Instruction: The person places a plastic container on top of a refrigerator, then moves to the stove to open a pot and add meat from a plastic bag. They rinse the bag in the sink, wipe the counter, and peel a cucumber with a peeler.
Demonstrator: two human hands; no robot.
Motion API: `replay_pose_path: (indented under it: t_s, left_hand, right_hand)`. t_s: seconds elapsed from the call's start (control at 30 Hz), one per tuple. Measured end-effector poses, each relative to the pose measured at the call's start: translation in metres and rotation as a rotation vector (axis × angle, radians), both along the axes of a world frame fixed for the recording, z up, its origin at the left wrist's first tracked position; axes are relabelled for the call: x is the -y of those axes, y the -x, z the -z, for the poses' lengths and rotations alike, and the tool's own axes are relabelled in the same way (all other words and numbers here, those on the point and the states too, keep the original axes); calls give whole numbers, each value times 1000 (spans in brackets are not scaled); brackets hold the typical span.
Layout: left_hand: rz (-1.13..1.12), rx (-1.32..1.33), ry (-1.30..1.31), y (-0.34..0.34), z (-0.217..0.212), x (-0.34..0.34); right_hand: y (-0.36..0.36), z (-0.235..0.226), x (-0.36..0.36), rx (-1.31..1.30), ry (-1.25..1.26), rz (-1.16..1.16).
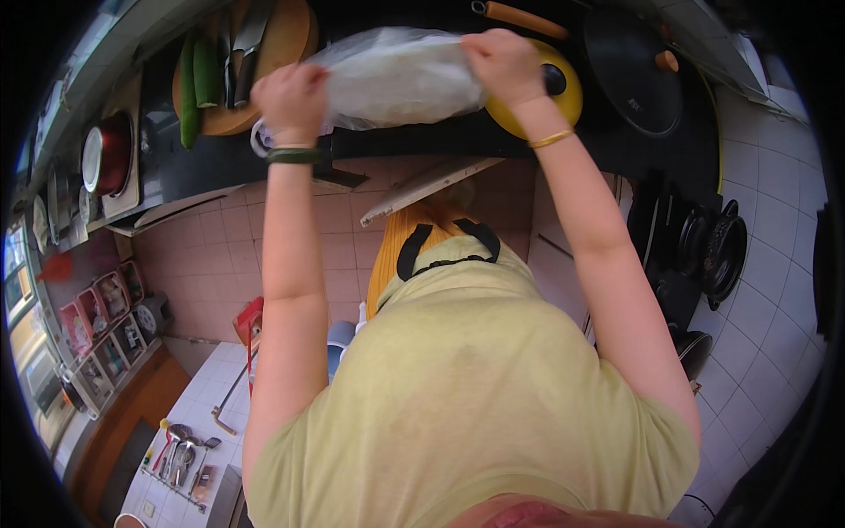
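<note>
A clear plastic bag [396, 79] is stretched between my two hands above the dark counter. My left hand [290, 99] grips its left end in a closed fist. At the other end, my right hand [506, 63] pinches the bag near its upper corner. The bag looks pale and crinkled; whether anything lies inside, I cannot tell. Just left of my left hand sits a round wooden cutting board [295, 35], with green cucumbers [206, 70] and a cleaver [254, 31] on it. Partly behind my right wrist is a yellow lid [566, 107] with a black knob.
A large black pan or lid [632, 79] lies at the far right, near an orange-brown handle [526, 19]. On the left stands a dark red pot [113, 158]. Below the counter edge, a cabinet door [427, 189] juts toward me. Black cookware [723, 255] stands along the right wall.
</note>
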State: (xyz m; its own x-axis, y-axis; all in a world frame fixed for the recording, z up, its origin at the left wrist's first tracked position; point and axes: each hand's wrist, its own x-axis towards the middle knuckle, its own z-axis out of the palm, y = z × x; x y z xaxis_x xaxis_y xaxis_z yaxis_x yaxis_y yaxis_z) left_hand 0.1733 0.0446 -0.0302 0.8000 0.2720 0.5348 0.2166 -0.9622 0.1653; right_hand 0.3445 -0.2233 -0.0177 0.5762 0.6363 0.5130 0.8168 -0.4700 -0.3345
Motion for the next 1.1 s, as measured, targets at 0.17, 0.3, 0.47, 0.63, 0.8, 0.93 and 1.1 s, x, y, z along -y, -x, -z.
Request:
replay_pose_path:
  t_s: [0.17,0.3,0.47,0.63,0.8,0.93,1.1]
  left_hand:
    - [-94,-62,170,34,21,-21]
    - [227,142,102,-17,-28,28]
    - [317,-443,33,-30,-43,42]
    - [62,-97,329,4,-47,-2]
    - [122,77,852,35,-59,2]
    - [388,34,1046,54,-91,25]
    - [501,205,1283,47,-122,56]
  right_hand:
    - [-17,16,35,-210,14,115]
    - [-1,-19,-14,62,32,-177]
    - [13,-22,-27,52,248,-417]
    - [3,-25,33,-140,-169,-160]
    - [27,-32,51,-741,-482,-203]
    - [56,-74,57,-621,-140,-357]
    - [84,-112,53,-494,-28,-470]
